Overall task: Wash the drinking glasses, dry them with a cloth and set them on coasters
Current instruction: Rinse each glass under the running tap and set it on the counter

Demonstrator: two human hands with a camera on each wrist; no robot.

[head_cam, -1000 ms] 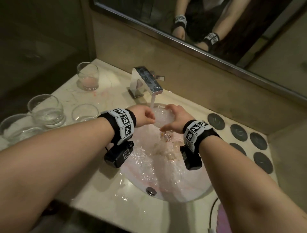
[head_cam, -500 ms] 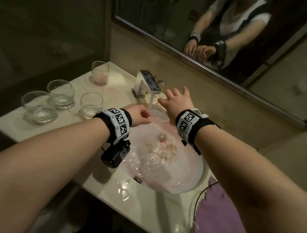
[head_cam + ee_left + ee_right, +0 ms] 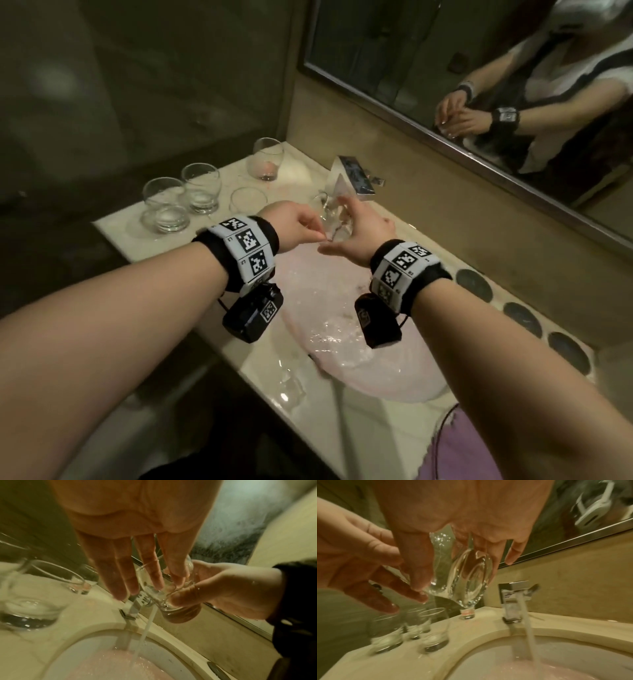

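Four unwashed glasses (image 3: 191, 197) are waiting along the desk's (image 3: 260, 359) left edge, close to the basin for easy reach. The left hand (image 3: 297, 224) is hanging with relaxed fingers touching the glass (image 3: 334, 219), steadying it. The right hand (image 3: 356, 236) is curling round that glass, tilting it above the sink (image 3: 394, 387) beside the running tap (image 3: 354, 174), likely to drain. Coasters (image 3: 522, 318) are lining the right edge.

Dim, yellowish indoor light; motion blur, wide-angle edge distortion.
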